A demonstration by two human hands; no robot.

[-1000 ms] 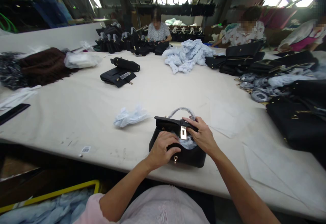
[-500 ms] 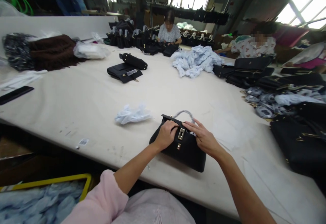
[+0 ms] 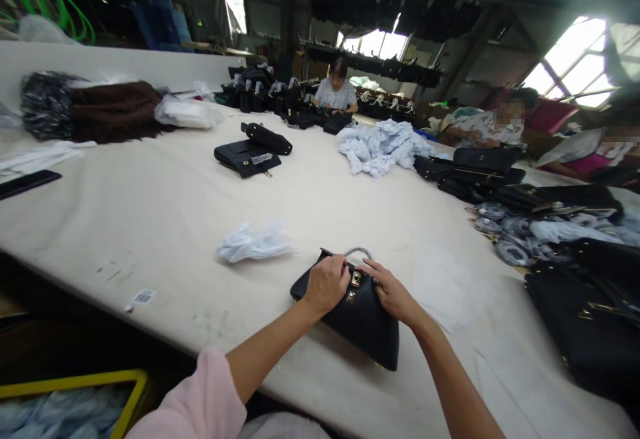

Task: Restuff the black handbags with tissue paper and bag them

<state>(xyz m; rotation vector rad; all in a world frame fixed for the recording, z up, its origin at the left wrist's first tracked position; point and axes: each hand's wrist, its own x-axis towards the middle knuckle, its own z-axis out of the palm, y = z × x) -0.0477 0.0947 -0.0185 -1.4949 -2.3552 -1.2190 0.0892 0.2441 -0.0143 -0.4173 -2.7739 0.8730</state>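
A black handbag [image 3: 367,326] with gold hardware lies tilted near the table's front edge. Its turn-lock plate [image 3: 355,279] shows between my two hands. My left hand [image 3: 326,286] is closed on the flap's edge, fingers curled, left of the plate. With its fingers reaching over the flap, my right hand [image 3: 393,292] grips the upper right side of the bag. Behind the flap stands the wrapped handle [image 3: 359,251], partly hidden by my hands. Crumpled pale blue tissue paper [image 3: 255,242] rests on the table to the left of the bag.
Another black bag [image 3: 247,156] lies farther back on the table [image 3: 150,226]. More black bags [image 3: 585,312] and wrapped straps [image 3: 513,246] fill the right side. A tissue heap [image 3: 383,146] lies toward the back. A yellow crate [image 3: 75,382] stands lower left. Several people sit around the table.
My left hand has curled more tightly at the flap, and the lock plate has tipped down closer to the lower clasp. The view has tilted upward slightly, showing another person at right.
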